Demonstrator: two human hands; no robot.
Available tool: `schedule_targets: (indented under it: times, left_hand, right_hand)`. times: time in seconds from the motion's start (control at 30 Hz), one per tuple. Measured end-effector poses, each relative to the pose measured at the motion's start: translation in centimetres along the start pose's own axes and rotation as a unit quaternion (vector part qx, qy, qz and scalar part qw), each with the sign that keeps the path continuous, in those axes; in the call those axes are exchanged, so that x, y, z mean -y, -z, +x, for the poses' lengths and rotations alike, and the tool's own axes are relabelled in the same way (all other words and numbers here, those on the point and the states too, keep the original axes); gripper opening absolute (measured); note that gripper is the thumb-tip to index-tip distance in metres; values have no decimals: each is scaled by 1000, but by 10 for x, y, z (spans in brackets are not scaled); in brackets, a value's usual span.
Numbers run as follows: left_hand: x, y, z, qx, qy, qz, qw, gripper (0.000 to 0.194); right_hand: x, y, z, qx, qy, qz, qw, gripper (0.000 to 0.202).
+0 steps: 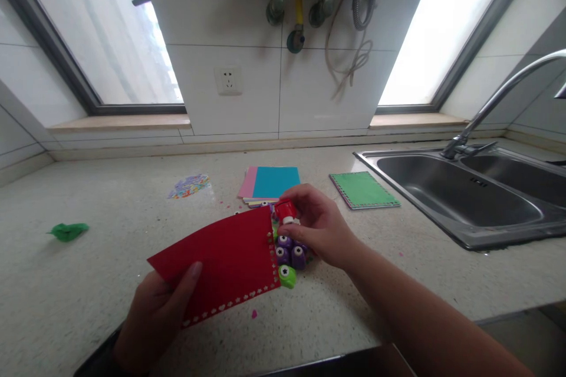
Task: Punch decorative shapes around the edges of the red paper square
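Note:
My left hand [154, 318] holds a red paper sheet [225, 262] by its lower left corner, thumb on top. The sheet has small shapes punched along its right and bottom edges. My right hand [316, 227] grips a small red craft punch [285, 211] at the sheet's upper right corner. Below the punch, several small punches lie on the counter: purple ones [289, 250] and a green one [287, 275], partly hidden by the sheet.
A stack of coloured paper [272, 182] lies behind, a green punched sheet [363, 189] to its right. A steel sink [464, 194] with a tap [490, 103] is at right. A crumpled green scrap [67, 231] and a patterned sheet [189, 185] lie at left.

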State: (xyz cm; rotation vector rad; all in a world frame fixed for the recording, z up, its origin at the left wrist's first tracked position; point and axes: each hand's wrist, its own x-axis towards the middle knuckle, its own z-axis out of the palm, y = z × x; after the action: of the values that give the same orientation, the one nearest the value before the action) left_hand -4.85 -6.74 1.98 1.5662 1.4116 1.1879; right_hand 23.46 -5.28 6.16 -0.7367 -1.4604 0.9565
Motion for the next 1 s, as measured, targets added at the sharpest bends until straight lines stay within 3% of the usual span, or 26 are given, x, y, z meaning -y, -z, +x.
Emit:
schedule_targets:
  times: [0.43,1.0]
  left_hand:
    - [5,4,1,-5,-97,56,994,23]
    - [-2,1,0,14,-118,89,989,24]
  right_hand:
    - [-6,-1,-1,24,7,37,999,45]
    - [-3,1,-1,22,-73,-4,997,49]
